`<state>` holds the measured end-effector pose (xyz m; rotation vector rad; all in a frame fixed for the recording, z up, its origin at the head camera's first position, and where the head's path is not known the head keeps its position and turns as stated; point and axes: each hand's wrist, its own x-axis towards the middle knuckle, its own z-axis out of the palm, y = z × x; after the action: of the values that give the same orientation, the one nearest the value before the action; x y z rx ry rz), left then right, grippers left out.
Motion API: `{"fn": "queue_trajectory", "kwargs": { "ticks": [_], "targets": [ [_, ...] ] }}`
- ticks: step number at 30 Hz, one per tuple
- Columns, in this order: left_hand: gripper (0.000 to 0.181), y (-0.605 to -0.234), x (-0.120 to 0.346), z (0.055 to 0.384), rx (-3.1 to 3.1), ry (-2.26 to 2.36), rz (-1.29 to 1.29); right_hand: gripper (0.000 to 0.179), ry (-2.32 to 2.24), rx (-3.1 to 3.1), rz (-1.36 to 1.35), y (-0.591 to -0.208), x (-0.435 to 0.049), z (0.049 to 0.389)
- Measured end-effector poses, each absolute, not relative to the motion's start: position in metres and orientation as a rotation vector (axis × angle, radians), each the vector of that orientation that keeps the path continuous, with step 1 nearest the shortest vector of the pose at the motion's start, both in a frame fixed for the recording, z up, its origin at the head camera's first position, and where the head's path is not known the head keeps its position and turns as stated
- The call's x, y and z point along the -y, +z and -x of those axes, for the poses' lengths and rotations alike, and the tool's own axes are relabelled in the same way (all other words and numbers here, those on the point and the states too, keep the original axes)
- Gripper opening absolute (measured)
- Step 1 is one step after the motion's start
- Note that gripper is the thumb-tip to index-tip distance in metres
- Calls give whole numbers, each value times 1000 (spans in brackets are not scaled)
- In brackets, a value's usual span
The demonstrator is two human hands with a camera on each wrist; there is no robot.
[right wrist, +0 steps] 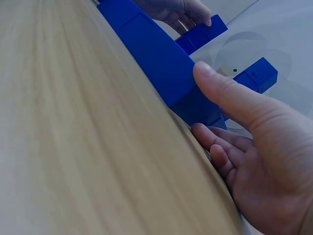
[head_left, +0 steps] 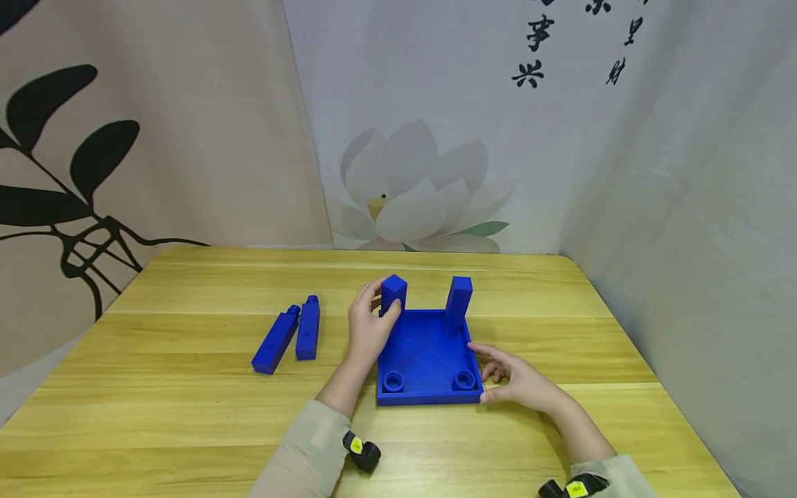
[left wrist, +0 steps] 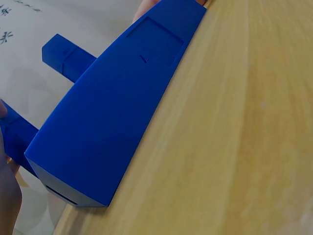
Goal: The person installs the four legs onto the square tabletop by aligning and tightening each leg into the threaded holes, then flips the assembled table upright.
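Observation:
A blue square model tabletop lies with its rimmed, socketed side up on the wooden table. Round sockets show in its two near corners. My left hand grips a blue square leg standing at the far left corner, thumb on its near side. A second leg stands at the far right corner, leaning slightly. My right hand holds the near right corner of the tabletop, thumb at the corner and index finger along the right rim. The right wrist view shows that thumb against the front wall.
Two more blue legs with threaded ends lie side by side on the wooden table, left of my left hand. A printed cloth hangs behind the table's far edge, and a plain curtain borders the right.

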<state>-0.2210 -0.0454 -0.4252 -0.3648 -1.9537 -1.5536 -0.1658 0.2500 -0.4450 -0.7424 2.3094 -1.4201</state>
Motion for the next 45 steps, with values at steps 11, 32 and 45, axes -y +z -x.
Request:
{"fn": "queue_trajectory", "kwargs": {
  "ticks": [11, 32, 45],
  "targets": [
    [42, -424, 45, 220, 1945, -1579, 376, 84, -1421, -2309, 734, -445, -250, 165],
    [39, -416, 41, 216, 1960, -1446, 218, 84, -1439, -2302, 792, -450, -252, 167],
    [38, -418, 52, 222, 1947, -1550, 344, 84, -1413, -2318, 758, -448, -251, 167]
  ]
}}
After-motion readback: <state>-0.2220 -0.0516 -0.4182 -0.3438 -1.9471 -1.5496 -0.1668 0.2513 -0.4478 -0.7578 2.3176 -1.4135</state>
